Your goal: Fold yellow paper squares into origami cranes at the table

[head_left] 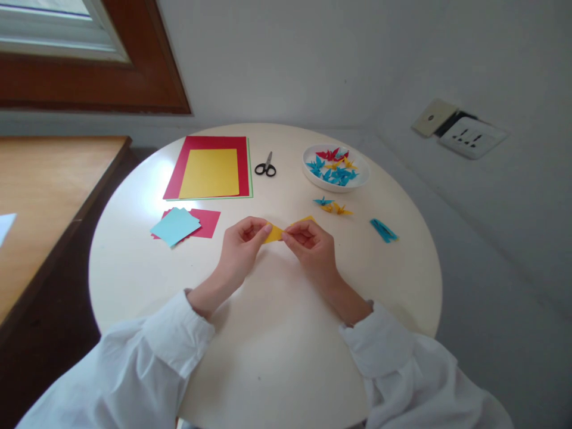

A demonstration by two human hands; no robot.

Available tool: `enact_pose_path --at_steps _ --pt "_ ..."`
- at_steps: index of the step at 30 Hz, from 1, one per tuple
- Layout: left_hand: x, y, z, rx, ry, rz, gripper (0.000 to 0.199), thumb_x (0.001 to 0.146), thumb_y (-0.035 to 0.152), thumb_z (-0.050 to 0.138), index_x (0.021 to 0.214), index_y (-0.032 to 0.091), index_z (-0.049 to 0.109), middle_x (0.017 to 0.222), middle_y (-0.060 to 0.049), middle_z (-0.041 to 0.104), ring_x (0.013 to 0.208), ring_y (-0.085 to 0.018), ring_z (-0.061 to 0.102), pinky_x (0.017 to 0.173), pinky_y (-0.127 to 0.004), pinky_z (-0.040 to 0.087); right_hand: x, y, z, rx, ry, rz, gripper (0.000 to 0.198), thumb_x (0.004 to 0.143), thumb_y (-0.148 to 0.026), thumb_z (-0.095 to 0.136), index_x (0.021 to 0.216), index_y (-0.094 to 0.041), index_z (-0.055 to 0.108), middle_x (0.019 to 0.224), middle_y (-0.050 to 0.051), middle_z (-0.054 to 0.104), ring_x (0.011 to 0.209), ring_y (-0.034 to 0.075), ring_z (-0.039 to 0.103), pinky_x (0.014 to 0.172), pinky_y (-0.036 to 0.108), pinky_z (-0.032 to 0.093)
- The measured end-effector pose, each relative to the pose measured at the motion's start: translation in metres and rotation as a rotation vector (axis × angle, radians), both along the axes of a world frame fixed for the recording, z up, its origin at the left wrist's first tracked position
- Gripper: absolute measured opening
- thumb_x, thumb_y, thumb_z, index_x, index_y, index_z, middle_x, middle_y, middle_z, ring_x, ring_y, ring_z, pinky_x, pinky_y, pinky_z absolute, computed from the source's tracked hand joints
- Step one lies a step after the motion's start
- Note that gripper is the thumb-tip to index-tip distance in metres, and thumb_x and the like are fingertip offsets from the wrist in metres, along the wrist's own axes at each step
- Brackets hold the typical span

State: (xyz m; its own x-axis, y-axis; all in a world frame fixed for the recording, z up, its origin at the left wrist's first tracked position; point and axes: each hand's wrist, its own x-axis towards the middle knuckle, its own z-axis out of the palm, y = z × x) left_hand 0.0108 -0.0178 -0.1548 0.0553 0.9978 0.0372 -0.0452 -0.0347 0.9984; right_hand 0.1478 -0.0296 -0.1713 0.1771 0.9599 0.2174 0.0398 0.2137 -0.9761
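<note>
A piece of yellow origami paper [273,233] is held up between my two hands above the middle of the table. My left hand [245,244] pinches its left part between thumb and fingers. With closed fingertips, my right hand [311,243] grips the paper near its middle, and a yellow corner shows behind those fingers. How the paper is folded is partly hidden by the hands. Just beyond my right hand lie a blue paper crane [323,201] and small yellow paper cranes [341,210].
On the round white table [263,357] are a white dish [330,186] of colored cranes, black-handled scissors [266,169], large red sheets [179,173] under a yellow sheet [210,173], light blue squares [176,226] over pink paper [209,223], and folded blue strips [383,230].
</note>
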Motion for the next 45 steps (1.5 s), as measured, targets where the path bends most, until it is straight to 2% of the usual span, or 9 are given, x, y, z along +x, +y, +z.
enact_pose_path --at_steps 6,15,19,27,33,41,45 --pt "0.0 -0.001 0.0003 0.013 0.035 -0.004 0.02 0.071 0.035 0.066 0.069 0.016 0.06 0.069 0.0 0.06 0.065 -0.013 0.054 0.062 -0.026 0.043 -0.001 0.001 -0.0028 -0.029 -0.029 0.037 0.025 0.062 -0.035 0.073 0.076 -0.02 0.059 0.077 0.001 0.064 0.071 0.014 0.062 0.064 0.027 0.053" --pt "-0.0001 0.0006 -0.0043 0.026 0.018 -0.029 0.017 0.071 0.032 0.066 0.071 0.016 0.061 0.07 -0.001 0.062 0.067 -0.012 0.056 0.065 -0.025 0.044 -0.0009 0.0016 -0.0048 -0.037 -0.104 0.062 0.016 0.067 -0.033 0.068 0.065 -0.019 0.062 0.065 0.0 0.062 0.061 0.012 0.055 0.058 0.026 0.046" --pt "0.0007 0.0005 -0.0028 0.004 -0.017 -0.048 0.018 0.069 0.033 0.068 0.073 0.016 0.063 0.073 -0.002 0.064 0.07 -0.014 0.058 0.067 -0.027 0.046 -0.0003 0.0014 -0.0048 -0.041 -0.116 0.083 0.015 0.069 -0.032 0.067 0.065 -0.019 0.061 0.064 -0.001 0.061 0.06 0.012 0.054 0.058 0.026 0.045" --pt "0.0008 -0.0013 0.0014 -0.07 -0.023 -0.099 0.017 0.067 0.032 0.068 0.066 0.015 0.063 0.066 -0.001 0.062 0.064 -0.013 0.056 0.061 -0.026 0.043 -0.0003 0.0 -0.0024 -0.053 -0.156 0.15 0.015 0.07 -0.033 0.065 0.072 -0.018 0.063 0.072 0.001 0.063 0.068 0.014 0.056 0.064 0.027 0.045" --pt "0.0022 -0.0024 0.0012 -0.129 -0.076 -0.121 0.015 0.066 0.029 0.068 0.064 0.015 0.063 0.064 0.0 0.061 0.064 -0.012 0.055 0.06 -0.024 0.042 0.0011 -0.0011 -0.0005 -0.052 -0.227 0.177 0.019 0.073 -0.035 0.063 0.066 -0.018 0.061 0.066 0.0 0.059 0.065 0.012 0.053 0.062 0.026 0.041" --pt "0.0018 -0.0018 0.001 -0.167 -0.09 -0.13 0.017 0.067 0.031 0.069 0.066 0.015 0.065 0.065 -0.001 0.063 0.062 -0.011 0.055 0.059 -0.023 0.041 0.0005 -0.0019 0.0013 -0.151 -0.159 0.198 0.027 0.069 -0.045 0.066 0.068 -0.018 0.061 0.071 0.001 0.061 0.069 0.015 0.054 0.063 0.027 0.043" --pt "0.0012 -0.002 0.0016 -0.16 -0.081 -0.12 0.017 0.067 0.031 0.069 0.066 0.014 0.066 0.066 -0.001 0.064 0.063 -0.011 0.056 0.059 -0.023 0.042 0.0004 -0.0021 0.0008 -0.137 -0.175 0.196 0.025 0.069 -0.042 0.065 0.069 -0.018 0.061 0.07 0.001 0.06 0.067 0.014 0.053 0.06 0.026 0.041"
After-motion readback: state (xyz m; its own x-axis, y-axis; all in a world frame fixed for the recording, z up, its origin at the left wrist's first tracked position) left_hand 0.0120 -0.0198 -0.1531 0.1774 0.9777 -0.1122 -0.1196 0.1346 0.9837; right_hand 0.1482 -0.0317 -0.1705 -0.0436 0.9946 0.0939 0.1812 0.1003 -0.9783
